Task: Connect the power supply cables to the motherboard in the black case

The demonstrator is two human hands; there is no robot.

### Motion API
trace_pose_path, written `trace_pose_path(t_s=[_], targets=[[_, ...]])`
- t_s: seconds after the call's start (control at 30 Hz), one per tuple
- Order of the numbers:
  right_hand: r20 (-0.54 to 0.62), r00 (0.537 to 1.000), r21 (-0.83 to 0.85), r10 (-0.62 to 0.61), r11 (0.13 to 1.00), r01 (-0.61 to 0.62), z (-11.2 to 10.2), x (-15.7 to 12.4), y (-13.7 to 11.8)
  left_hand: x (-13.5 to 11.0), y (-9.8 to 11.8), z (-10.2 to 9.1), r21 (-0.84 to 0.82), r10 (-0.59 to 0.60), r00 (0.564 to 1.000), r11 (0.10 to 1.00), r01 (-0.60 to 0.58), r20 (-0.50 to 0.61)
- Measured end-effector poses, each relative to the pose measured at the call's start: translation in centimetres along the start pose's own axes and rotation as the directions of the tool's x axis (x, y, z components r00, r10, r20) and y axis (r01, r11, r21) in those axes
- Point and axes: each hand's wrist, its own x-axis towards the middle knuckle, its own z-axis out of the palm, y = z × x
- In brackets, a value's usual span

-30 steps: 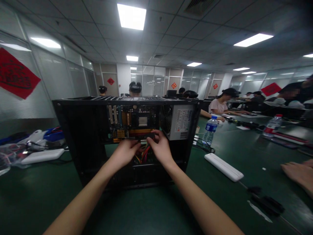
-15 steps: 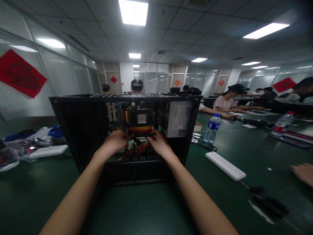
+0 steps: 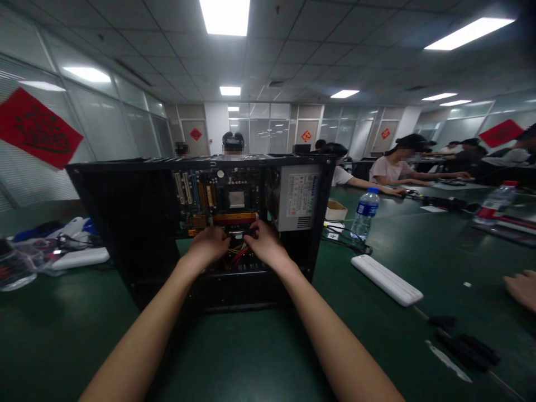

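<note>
"So, what's the head view showing?"

"The left hand (image 3: 209, 245) and right hand (image 3: 265, 244) are working inside the open computer case (image 3: 125, 223), just apart. Coloured wires (image 3: 238, 258) are running between and below them. Whether either is gripping, I'm not able to tell."

"What's around them?"

"The circuit board (image 3: 226, 187) is standing just beyond and above both; the power supply (image 3: 300, 195) is sitting above and right of the right hand."

"Which step?"

"Handling wiring, I'm judging; the next move is calling for a steady pinch."
</note>
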Motion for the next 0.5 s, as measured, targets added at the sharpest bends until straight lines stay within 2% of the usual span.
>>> trace_pose_path(t_s=[0.27,0.5], targets=[[-0.008,1.0,0.003,-0.017,1.0,0.017,-0.1,0.0,-0.1,-0.6,0.5,-0.1,0.04,-0.015,1.0,0.999,0.016,-0.021],[-0.009,0.998,-0.004,-0.056,0.998,0.056,0.1,-0.1,-0.1,-0.3,1.3,0.6,0.073,-0.018,0.994,0.997,0.026,-0.111]])
